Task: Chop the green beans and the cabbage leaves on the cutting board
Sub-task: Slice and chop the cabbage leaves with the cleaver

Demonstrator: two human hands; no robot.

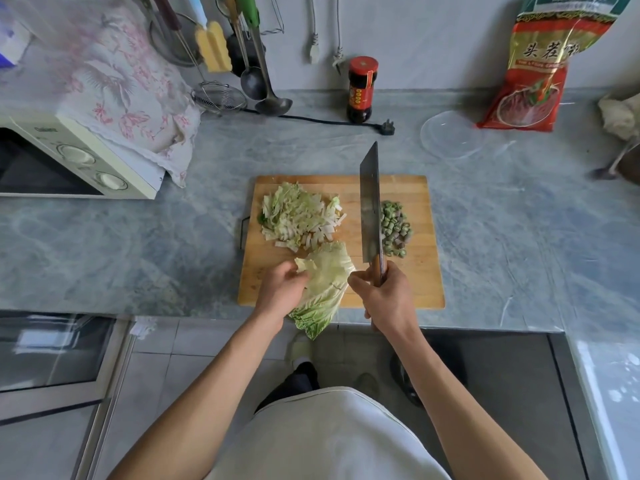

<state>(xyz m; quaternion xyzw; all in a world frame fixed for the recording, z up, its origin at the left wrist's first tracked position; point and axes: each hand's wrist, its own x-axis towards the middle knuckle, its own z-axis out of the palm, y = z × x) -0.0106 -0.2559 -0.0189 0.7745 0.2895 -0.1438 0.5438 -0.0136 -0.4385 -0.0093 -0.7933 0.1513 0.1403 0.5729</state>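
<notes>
On the rectangular wooden cutting board (426, 271), the pile of shredded pale-green cabbage (298, 216) occupies the ten o'clock area. At six o'clock, the left hand (282, 285) pinches the whole pale-green cabbage leaf (323, 285), fingers curled over its upper left edge. The leaf's long axis runs from twelve to six o'clock, and its lower end overhangs the board's near edge. Just right of the leaf, the right hand (384, 294) clenches the wooden handle of the broad steel cleaver (370, 209), whose blade is raised and points toward twelve o'clock. The heap of cut green bean pieces (396, 228) lies at three o'clock, right of the blade. The uncut leaf lies left of the cleaver, nearer the left hand; the next cut probably requires the blade to travel leftward across the leaf.
</notes>
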